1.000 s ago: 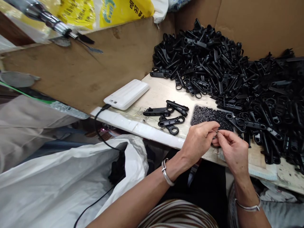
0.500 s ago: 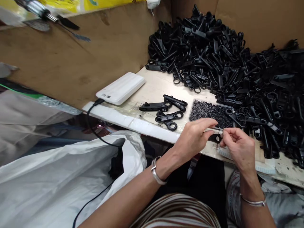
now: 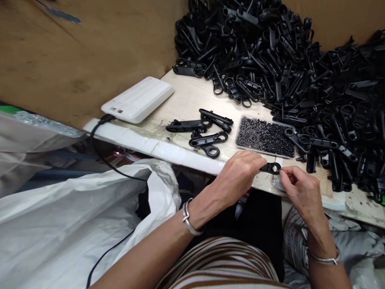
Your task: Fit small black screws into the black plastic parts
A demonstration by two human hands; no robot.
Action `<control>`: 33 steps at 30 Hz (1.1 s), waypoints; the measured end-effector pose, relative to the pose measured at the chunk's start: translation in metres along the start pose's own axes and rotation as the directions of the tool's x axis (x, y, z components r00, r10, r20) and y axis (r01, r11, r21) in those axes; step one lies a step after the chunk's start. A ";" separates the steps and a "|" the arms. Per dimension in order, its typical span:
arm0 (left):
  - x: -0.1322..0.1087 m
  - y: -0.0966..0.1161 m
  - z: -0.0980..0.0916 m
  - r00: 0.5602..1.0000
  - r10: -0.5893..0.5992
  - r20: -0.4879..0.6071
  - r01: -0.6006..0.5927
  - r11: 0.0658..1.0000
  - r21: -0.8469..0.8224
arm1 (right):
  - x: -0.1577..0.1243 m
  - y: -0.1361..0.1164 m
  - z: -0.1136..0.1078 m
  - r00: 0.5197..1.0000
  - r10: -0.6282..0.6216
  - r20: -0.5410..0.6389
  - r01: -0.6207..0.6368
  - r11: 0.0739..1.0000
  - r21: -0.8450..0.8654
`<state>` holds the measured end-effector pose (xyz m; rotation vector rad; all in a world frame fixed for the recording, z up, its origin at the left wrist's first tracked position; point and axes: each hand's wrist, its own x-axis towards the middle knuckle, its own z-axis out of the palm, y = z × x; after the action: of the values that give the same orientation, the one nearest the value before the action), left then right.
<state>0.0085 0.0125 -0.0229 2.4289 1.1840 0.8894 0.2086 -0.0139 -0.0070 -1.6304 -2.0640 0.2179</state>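
My left hand (image 3: 239,174) and my right hand (image 3: 297,190) meet at the table's near edge, both pinched on one small black plastic part (image 3: 270,167) with a ring end. The part lies level between my fingertips. Just beyond it sits a shallow clear tray (image 3: 264,136) filled with tiny black pieces. A few loose black parts (image 3: 207,132) lie left of the tray. A big heap of the same black parts (image 3: 285,68) covers the back and right of the table.
A white power bank (image 3: 138,99) with a black cable (image 3: 102,160) lies at the table's left end. A white plastic sack (image 3: 75,224) stands open below it. Brown cardboard walls (image 3: 90,48) close off the back and left.
The view has tilted down and drawn closer. The black part now shows level between my fingertips; my hands have stayed at the table's edge below the tray.
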 end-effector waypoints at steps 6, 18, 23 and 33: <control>0.001 0.002 -0.001 0.999 -0.011 0.030 0.012 0.999 -0.031 | 0.001 -0.005 0.009 0.991 -0.136 -0.018 0.133 0.984 -0.119; 0.002 0.004 -0.002 0.994 -0.059 0.087 0.067 0.994 -0.090 | 0.002 -0.024 0.008 0.971 -0.205 0.123 0.237 0.900 -0.367; 0.002 0.002 -0.002 0.996 -0.043 0.076 0.050 0.994 -0.099 | 0.004 -0.037 0.008 0.976 -0.083 0.200 0.166 0.879 -0.447; 0.003 0.001 -0.003 0.997 -0.038 0.069 0.047 0.990 -0.136 | 0.015 -0.021 -0.008 0.934 0.202 0.295 -0.221 0.975 0.032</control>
<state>0.0081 0.0140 -0.0189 2.2970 1.1081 0.8422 0.1920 -0.0066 0.0125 -1.8726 -2.0583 0.6275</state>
